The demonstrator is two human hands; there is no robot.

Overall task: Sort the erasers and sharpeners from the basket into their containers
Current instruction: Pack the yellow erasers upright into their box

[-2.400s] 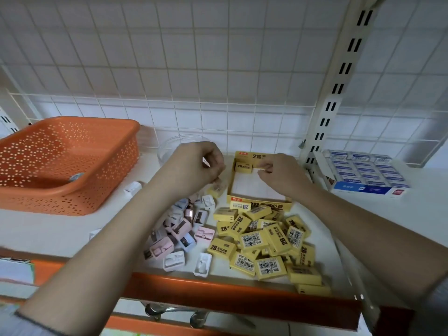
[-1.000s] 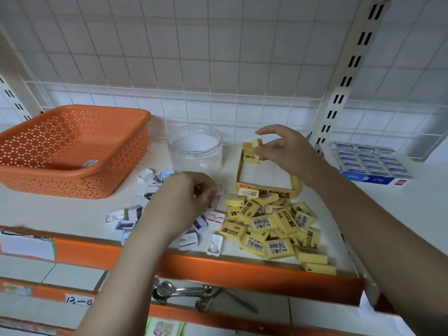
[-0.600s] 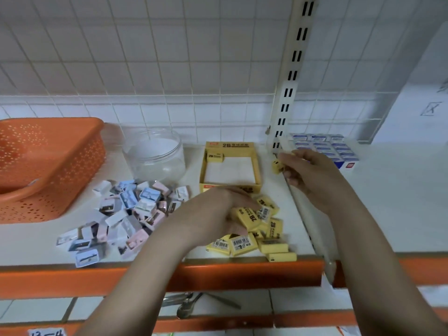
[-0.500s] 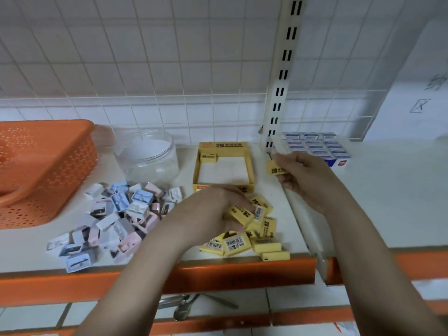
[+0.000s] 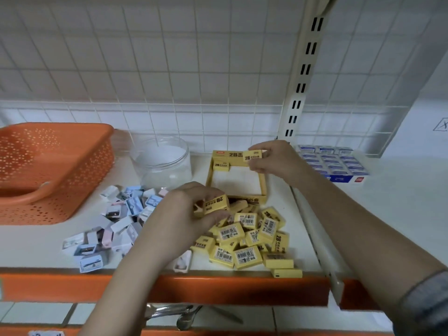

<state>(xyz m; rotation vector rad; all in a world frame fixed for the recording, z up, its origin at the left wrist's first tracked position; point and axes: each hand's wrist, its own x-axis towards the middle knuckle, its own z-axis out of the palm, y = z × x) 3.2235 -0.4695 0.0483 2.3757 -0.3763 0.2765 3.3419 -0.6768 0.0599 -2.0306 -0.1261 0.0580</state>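
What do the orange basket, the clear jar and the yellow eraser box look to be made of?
Orange basket: moulded plastic, judging by its perforated walls and slight sheen. Clear jar: see-through and glossy, likely plastic, though glass is possible. Yellow box: thin, matte printed walls, probably cardboard.

Shop: slotted shelf upright, boxed stock

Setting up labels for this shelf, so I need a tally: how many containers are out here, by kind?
orange basket: 1
clear jar: 1
open yellow box: 1
blue box of packed erasers: 1
Total: 4
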